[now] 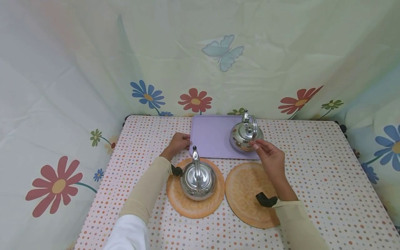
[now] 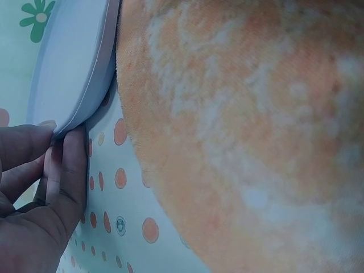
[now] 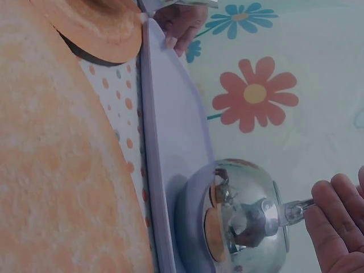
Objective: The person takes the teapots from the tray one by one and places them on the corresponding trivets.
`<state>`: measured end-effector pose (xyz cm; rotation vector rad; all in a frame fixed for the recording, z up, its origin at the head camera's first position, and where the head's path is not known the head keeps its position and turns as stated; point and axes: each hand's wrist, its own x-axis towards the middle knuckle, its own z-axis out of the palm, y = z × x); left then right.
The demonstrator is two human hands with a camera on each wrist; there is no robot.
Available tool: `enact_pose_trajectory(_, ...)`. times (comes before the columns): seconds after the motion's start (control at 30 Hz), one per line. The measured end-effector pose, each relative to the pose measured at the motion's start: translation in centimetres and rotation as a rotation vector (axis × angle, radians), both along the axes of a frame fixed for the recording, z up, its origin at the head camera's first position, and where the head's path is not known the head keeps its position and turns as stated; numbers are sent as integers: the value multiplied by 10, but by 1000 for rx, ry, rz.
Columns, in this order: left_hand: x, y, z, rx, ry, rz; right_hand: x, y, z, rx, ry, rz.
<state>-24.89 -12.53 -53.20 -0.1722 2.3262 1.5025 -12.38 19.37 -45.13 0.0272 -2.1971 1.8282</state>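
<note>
My left hand (image 1: 178, 143) pinches the left edge of a lilac tray (image 1: 209, 133), thumb on top and fingers beneath the rim in the left wrist view. A shiny steel kettle (image 1: 242, 141) with an arched handle stands upright on the tray's right part. Close to this kettle's handle is my right hand (image 1: 271, 154), its fingers (image 3: 333, 213) fairly straight, fingertips right at the handle's near base in the head view. A second steel kettle (image 1: 200, 184) stands upright on the left round orange mat (image 1: 184, 210), near my left forearm.
Another round orange mat (image 1: 243, 194) lies to the right, partly under my right forearm. A dotted cloth (image 1: 331, 187) covers the table. Behind the tray hangs a curtain (image 1: 265, 83) with printed flowers and a butterfly. Small black devices (image 1: 265, 200) sit at both wrists.
</note>
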Motion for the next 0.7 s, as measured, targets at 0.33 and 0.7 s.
enact_pose_trajectory(0.33,2,0,-1,4,-2,8,-13,16,-17,-9,-19,-91)
enact_pose_trajectory(0.7,2,0,0,-19,5,8,-21,24,-22,11,-9,-128)
